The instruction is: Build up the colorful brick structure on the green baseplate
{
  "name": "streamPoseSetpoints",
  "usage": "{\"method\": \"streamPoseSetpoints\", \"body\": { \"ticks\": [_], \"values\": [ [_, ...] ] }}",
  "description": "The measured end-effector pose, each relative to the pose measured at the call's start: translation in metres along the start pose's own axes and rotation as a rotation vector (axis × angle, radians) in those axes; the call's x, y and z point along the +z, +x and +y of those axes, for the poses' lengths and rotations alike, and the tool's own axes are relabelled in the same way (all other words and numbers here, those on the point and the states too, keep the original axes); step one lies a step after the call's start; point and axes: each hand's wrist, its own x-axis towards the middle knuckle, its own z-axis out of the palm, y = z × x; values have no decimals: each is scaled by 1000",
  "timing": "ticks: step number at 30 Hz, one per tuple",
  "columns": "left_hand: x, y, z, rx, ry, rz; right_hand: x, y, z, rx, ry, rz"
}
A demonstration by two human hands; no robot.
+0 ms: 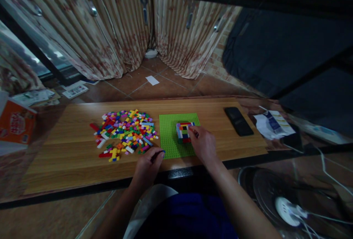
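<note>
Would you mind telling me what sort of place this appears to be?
It looks like a room in a home, though I can't be certain: patterned curtains hang above a tiled floor, and loose toy bricks are heaped on a wooden table.

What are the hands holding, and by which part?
The left hand pinches a tiny blue brick; which part is too small to tell. The right hand is at the brick build; whether it holds a piece, I can't tell.
</note>
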Motion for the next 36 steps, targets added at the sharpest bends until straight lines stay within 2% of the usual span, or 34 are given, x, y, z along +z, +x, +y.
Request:
{"method": "streamPoseSetpoints", "body": {
  "ticks": [3, 6, 10, 14, 19, 27, 36],
  "values": [
    [0, 0, 0, 8, -5, -4, -4, -1, 10, 28, 46, 113],
    [1, 0, 0, 15, 9, 2, -4, 1, 20, 76, 104, 162],
    [1, 0, -1, 33, 21, -4, 7, 7, 24, 93, 160, 142],
    [1, 0, -2, 28, 39, -1, 21, 12, 19, 57, 114, 104],
    [1, 0, -1, 26, 49, 15, 33, 12, 15, 101, 73, 95],
    [2, 0, -3, 64, 78, 15, 42, 2, 8, 147, 68, 144],
    [2, 0, -1, 64, 73, 18, 43, 2, 9, 142, 73, 116]
  ]
}}
